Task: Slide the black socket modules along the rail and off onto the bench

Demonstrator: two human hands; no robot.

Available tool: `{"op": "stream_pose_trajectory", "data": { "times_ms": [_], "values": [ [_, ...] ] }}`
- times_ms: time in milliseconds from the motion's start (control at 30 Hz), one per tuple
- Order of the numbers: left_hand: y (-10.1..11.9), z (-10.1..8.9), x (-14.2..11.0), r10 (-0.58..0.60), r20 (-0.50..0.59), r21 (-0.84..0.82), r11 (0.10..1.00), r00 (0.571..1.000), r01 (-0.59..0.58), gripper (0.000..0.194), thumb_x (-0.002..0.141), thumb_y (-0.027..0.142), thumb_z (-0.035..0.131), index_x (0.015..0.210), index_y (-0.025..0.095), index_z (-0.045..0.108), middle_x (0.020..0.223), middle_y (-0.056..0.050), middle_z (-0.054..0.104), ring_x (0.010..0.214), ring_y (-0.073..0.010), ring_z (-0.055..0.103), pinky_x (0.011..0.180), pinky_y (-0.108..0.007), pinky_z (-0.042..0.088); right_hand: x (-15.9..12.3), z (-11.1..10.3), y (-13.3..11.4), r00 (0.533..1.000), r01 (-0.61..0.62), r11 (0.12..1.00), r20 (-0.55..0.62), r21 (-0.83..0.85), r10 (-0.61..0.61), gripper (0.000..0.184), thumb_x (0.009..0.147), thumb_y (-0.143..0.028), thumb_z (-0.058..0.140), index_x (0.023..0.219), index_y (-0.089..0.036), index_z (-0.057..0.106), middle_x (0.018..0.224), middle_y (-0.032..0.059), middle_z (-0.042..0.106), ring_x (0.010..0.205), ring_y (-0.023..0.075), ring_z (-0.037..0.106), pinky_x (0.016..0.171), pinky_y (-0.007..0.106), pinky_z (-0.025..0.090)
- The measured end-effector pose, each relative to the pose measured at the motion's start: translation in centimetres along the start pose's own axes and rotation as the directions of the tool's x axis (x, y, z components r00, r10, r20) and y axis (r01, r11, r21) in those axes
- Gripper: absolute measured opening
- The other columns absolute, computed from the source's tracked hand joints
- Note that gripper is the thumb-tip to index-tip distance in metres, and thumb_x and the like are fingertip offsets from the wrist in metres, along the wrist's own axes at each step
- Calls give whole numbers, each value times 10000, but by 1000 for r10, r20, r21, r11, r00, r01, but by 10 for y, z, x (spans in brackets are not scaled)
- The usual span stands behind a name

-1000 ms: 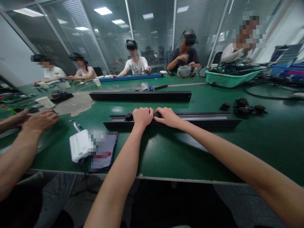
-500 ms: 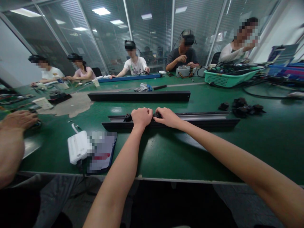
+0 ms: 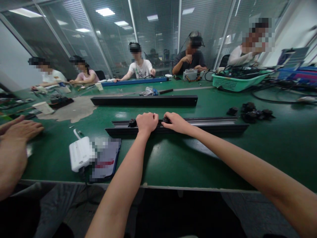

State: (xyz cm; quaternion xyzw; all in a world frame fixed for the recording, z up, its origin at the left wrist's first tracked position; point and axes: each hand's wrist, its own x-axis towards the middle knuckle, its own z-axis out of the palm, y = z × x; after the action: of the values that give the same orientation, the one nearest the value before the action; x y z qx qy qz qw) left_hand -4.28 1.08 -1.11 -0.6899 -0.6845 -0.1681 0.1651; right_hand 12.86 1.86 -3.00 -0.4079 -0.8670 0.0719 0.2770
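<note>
A long black channel-shaped rail (image 3: 213,128) lies across the table in front of me, with a silvery inner face. My left hand (image 3: 148,122) is closed over the middle of the rail; its fingers curl out of my sight, so what they grip is hidden. Just right of it, my right hand (image 3: 176,123) pinches a small black part (image 3: 165,120) at the rail's channel. Another black part (image 3: 132,123) sits in the channel, left of my left hand. Several more black parts (image 3: 256,112) lie in a group beyond the rail's right end.
Behind the rail lies a long black bar (image 3: 146,100). A white charger-like box (image 3: 80,153) and a phone (image 3: 105,162) lie near the front edge. A co-worker's hand (image 3: 23,129) is at the left. A green basket (image 3: 234,82) of cables stands at back right.
My right hand has shifted slightly right with the small black part, widening the gap to my left hand. The co-worker's hands at the left have moved. My view has drifted slightly.
</note>
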Motion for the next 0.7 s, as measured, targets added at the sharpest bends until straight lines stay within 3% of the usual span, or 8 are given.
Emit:
{"op": "stream_pose_trajectory", "data": {
  "times_ms": [700],
  "values": [
    [1, -6, -1, -6, 56, 7, 1000, 998, 5, 549, 964, 368, 307, 985, 137, 805, 965, -182, 762, 945, -315, 709, 803, -376, 451, -10, -11, 5, 1000, -12, 1000, 14, 7, 12, 241, 908, -389, 568, 1003, -168, 579, 922, 84, 648, 850, 210, 547, 782, 316, 385]
  ]
}}
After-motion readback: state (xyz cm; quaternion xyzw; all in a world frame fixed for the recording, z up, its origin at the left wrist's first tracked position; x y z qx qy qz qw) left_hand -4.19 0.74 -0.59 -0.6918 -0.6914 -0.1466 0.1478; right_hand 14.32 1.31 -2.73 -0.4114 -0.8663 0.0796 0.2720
